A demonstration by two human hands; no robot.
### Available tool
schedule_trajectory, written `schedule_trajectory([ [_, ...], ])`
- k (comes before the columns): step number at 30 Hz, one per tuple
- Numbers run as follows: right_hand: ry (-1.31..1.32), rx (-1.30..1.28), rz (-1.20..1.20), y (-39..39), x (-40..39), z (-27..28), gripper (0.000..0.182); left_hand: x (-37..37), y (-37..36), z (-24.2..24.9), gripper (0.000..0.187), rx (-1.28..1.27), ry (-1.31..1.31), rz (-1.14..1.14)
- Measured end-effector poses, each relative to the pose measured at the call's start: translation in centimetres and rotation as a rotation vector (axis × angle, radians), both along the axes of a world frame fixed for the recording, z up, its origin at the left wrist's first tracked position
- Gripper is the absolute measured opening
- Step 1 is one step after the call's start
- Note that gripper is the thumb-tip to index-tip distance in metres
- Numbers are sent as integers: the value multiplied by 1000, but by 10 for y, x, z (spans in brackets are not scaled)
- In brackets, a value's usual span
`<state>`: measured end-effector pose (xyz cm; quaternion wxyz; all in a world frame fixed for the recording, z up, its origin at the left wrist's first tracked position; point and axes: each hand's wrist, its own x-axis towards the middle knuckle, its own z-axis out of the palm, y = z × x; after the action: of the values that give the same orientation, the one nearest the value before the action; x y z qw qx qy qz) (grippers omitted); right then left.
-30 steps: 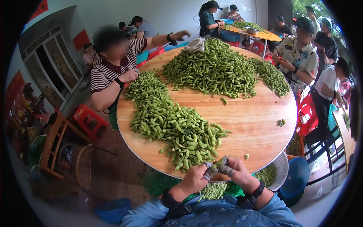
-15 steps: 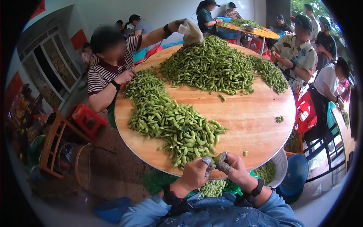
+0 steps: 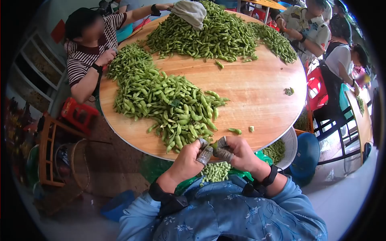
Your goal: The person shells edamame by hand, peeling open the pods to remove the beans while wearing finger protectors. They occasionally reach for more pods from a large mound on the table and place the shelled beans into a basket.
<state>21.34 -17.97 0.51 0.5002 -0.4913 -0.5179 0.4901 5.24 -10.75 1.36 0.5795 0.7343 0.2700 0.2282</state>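
Observation:
My left hand (image 3: 192, 157) and my right hand (image 3: 235, 152) meet at the near edge of the round wooden table (image 3: 257, 96), with wrapped thumbs and fingers. Between the fingertips of my right hand is a green pod (image 3: 216, 145), mostly covered. The fingers of my left hand are pressed together close beside it; what they hold, if anything, is hidden. A heap of green pods (image 3: 181, 108) lies just beyond my hands. One loose pod (image 3: 235, 131) rests on the wood to its right. Shelled beans (image 3: 216, 172) lie below my hands, over green plastic.
A large pod pile (image 3: 209, 36) stands at the far side. A person in a striped shirt (image 3: 90, 60) holds a pale cloth (image 3: 189, 13) over it. At right are a white basket (image 3: 288, 148), a blue tub (image 3: 304, 156) and a person in a patterned shirt (image 3: 307, 30).
The view has tilted down, so the table appears higher. A loose pod now lies on the wood beyond my right hand. The co-worker's cloth has moved onto the left of the big pile.

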Motion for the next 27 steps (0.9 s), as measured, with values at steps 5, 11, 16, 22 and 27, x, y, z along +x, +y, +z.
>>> schedule_trajectory([
  [5,-277,142,-15,-9,3,17,10,0,-7,-25,17,8,31,-20],
  [11,-679,30,-166,-71,87,35,17,0,-4,3,17,154,177,-392],
  [16,-1139,-208,-689,-131,141,36,11,12,16,14,12,693,207,-121],
  [22,-641,48,-549,-84,102,11,26,46,67,-1,6,1158,384,-103],
  [27,-584,122,-318,-30,54,12,34,57,77,-3,7,1174,368,-217],
])
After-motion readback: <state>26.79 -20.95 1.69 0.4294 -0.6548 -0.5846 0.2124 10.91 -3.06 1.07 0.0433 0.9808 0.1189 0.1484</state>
